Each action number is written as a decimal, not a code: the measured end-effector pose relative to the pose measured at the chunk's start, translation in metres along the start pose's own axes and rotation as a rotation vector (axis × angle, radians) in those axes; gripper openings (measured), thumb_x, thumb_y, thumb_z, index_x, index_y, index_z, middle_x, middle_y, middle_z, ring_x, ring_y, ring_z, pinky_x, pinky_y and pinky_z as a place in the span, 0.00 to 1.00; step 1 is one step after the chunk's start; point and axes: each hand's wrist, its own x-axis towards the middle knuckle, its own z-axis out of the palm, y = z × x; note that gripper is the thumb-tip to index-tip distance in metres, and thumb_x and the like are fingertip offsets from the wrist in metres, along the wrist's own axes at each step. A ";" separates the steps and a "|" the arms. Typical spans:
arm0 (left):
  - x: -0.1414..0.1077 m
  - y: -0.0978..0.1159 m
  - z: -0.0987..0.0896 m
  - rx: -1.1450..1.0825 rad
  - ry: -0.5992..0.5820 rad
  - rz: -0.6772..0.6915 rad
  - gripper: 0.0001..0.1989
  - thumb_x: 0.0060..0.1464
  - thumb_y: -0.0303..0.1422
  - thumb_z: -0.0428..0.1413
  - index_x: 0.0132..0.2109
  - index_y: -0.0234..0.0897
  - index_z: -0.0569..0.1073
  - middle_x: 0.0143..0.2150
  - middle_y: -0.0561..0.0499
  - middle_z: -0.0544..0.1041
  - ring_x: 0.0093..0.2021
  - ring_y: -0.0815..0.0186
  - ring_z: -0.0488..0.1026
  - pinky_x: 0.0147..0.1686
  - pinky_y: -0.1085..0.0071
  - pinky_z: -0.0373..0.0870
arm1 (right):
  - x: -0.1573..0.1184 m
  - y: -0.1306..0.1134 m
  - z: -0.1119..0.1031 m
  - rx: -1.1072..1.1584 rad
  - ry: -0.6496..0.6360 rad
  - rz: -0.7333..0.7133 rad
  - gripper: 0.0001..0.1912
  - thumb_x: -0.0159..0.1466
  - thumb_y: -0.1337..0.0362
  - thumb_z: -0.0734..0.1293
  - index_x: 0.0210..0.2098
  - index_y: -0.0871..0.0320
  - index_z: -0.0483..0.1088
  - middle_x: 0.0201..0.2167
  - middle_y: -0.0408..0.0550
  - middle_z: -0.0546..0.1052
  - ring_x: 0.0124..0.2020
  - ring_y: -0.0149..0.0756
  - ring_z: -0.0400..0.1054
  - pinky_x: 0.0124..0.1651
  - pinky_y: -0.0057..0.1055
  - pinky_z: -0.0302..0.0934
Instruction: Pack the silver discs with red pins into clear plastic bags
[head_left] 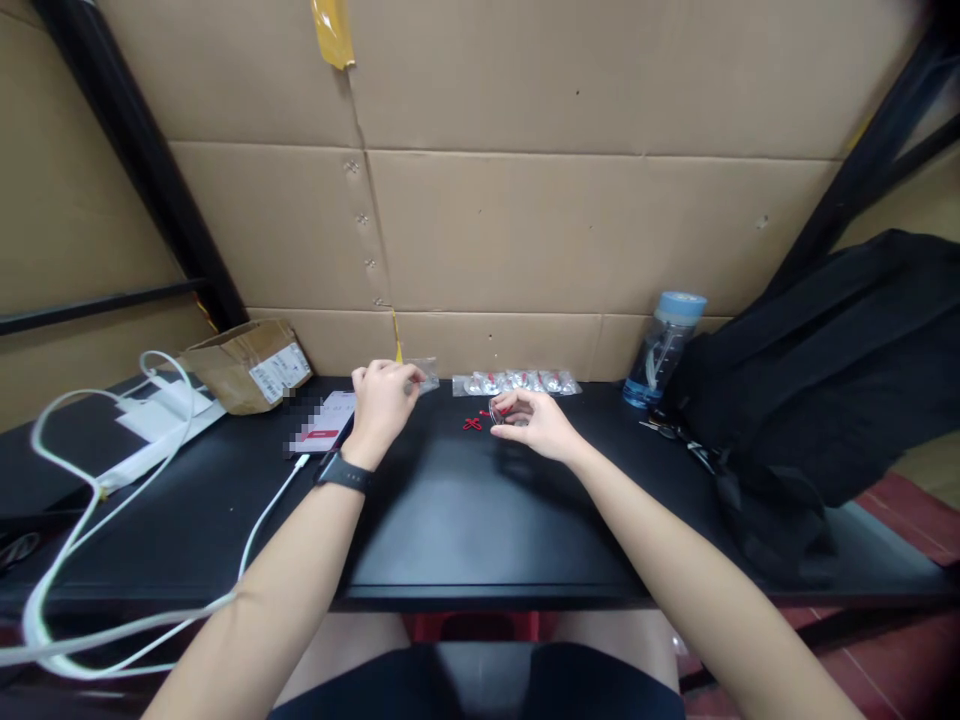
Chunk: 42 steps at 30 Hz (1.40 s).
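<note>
My left hand [386, 400], with a dark watch on its wrist, is closed with curled fingers at a small clear plastic bag [429, 372], near the back of the black table. Further right, my right hand [536, 422] pinches a small round thing with a shiny silver rim [493, 411]; the fingers cover most of it. Just left of those fingertips lies a red ribbon-like loop [472, 424], and a bit of red shows beside the rim. Behind my right hand stretches a row of clear packets [517, 381] holding round silvery pieces with red bits.
A phone [322, 425] with a white cable lies left of my left hand, near an open cardboard box [251, 365]. On the right stand a blue-lidded water bottle [664, 350] and a black backpack [825, 370]. A cardboard wall [495, 230] closes off the table's back.
</note>
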 end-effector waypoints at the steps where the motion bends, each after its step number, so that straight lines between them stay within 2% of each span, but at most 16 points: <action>1: -0.009 0.008 -0.005 0.008 -0.030 0.049 0.09 0.60 0.28 0.52 0.38 0.43 0.77 0.43 0.46 0.82 0.51 0.51 0.72 0.49 0.55 0.55 | 0.000 0.001 -0.001 -0.003 0.005 -0.008 0.18 0.52 0.57 0.79 0.36 0.58 0.73 0.46 0.54 0.80 0.46 0.42 0.77 0.52 0.43 0.71; 3: -0.033 0.023 -0.012 0.030 -0.108 0.109 0.09 0.60 0.27 0.52 0.39 0.43 0.76 0.41 0.46 0.82 0.45 0.52 0.74 0.44 0.57 0.58 | 0.001 0.002 -0.002 -0.005 0.007 -0.021 0.18 0.51 0.58 0.80 0.36 0.58 0.73 0.46 0.54 0.80 0.46 0.42 0.77 0.52 0.44 0.71; 6: -0.073 0.040 -0.015 0.089 -0.216 0.111 0.08 0.62 0.30 0.51 0.37 0.41 0.75 0.36 0.44 0.80 0.40 0.52 0.76 0.41 0.58 0.61 | 0.001 0.002 -0.004 -0.017 -0.029 -0.032 0.19 0.50 0.59 0.80 0.36 0.59 0.74 0.46 0.55 0.80 0.45 0.43 0.77 0.53 0.45 0.71; 9: -0.100 0.049 -0.017 0.081 -0.310 0.151 0.08 0.62 0.32 0.52 0.37 0.40 0.75 0.39 0.42 0.79 0.41 0.51 0.76 0.42 0.58 0.65 | -0.001 -0.001 -0.003 -0.008 -0.082 -0.027 0.20 0.49 0.59 0.81 0.36 0.60 0.74 0.46 0.55 0.80 0.44 0.42 0.77 0.55 0.45 0.71; 12: -0.113 0.052 -0.023 -0.018 -0.395 0.184 0.09 0.65 0.35 0.51 0.39 0.40 0.74 0.44 0.43 0.78 0.45 0.53 0.76 0.46 0.58 0.68 | -0.003 -0.005 -0.002 0.023 -0.124 0.003 0.25 0.49 0.59 0.81 0.43 0.58 0.74 0.45 0.52 0.80 0.42 0.38 0.77 0.54 0.42 0.72; 14: -0.118 0.052 -0.027 -0.099 -0.425 0.210 0.10 0.66 0.39 0.51 0.44 0.41 0.75 0.49 0.45 0.77 0.50 0.54 0.75 0.50 0.59 0.68 | -0.004 -0.007 -0.002 0.032 -0.151 0.030 0.27 0.49 0.60 0.81 0.47 0.58 0.74 0.46 0.51 0.79 0.42 0.37 0.76 0.53 0.41 0.72; 17: -0.126 0.049 -0.031 -0.169 -0.450 0.236 0.16 0.68 0.43 0.49 0.56 0.47 0.73 0.59 0.46 0.72 0.55 0.54 0.73 0.55 0.58 0.68 | -0.004 -0.007 -0.002 0.004 -0.182 0.058 0.29 0.51 0.60 0.80 0.51 0.57 0.75 0.50 0.52 0.79 0.43 0.36 0.75 0.55 0.41 0.71; 20: -0.133 0.047 -0.029 -0.177 -0.475 0.219 0.20 0.69 0.45 0.48 0.63 0.51 0.69 0.63 0.46 0.69 0.58 0.53 0.71 0.58 0.55 0.67 | -0.004 -0.006 -0.002 -0.011 -0.209 0.080 0.29 0.52 0.59 0.80 0.52 0.56 0.75 0.51 0.52 0.79 0.43 0.37 0.75 0.56 0.41 0.70; 23: -0.138 0.047 -0.025 -0.160 -0.455 0.212 0.20 0.69 0.45 0.47 0.62 0.50 0.71 0.66 0.47 0.69 0.65 0.51 0.65 0.63 0.49 0.60 | -0.004 -0.004 -0.001 0.025 -0.235 0.109 0.29 0.51 0.58 0.81 0.51 0.57 0.75 0.50 0.52 0.79 0.43 0.37 0.76 0.54 0.40 0.71; 26: -0.142 0.048 -0.023 -0.119 -0.421 0.171 0.19 0.69 0.46 0.47 0.61 0.54 0.72 0.67 0.48 0.69 0.68 0.48 0.60 0.61 0.46 0.60 | -0.006 -0.004 0.004 0.014 -0.247 0.115 0.29 0.51 0.56 0.81 0.50 0.57 0.74 0.49 0.52 0.79 0.43 0.39 0.77 0.51 0.38 0.72; 31: -0.143 0.052 -0.025 -0.098 -0.426 0.182 0.19 0.70 0.45 0.46 0.63 0.59 0.70 0.69 0.47 0.66 0.66 0.48 0.63 0.57 0.45 0.60 | -0.010 -0.012 0.014 -0.195 -0.249 0.041 0.24 0.55 0.55 0.79 0.48 0.54 0.76 0.44 0.49 0.82 0.47 0.41 0.77 0.46 0.34 0.69; 37: -0.142 0.053 -0.025 -0.143 -0.372 0.199 0.17 0.69 0.42 0.48 0.61 0.54 0.73 0.62 0.45 0.70 0.61 0.52 0.67 0.58 0.50 0.58 | -0.014 -0.017 0.028 -0.350 -0.228 -0.004 0.20 0.53 0.57 0.80 0.43 0.55 0.76 0.40 0.45 0.82 0.40 0.36 0.76 0.43 0.30 0.65; 42: -0.142 0.052 -0.024 -0.144 -0.350 0.202 0.16 0.68 0.40 0.50 0.59 0.53 0.74 0.61 0.45 0.71 0.62 0.51 0.65 0.58 0.50 0.58 | -0.015 -0.017 0.033 -0.496 -0.198 0.016 0.20 0.53 0.53 0.80 0.40 0.55 0.76 0.36 0.44 0.81 0.36 0.35 0.74 0.41 0.29 0.63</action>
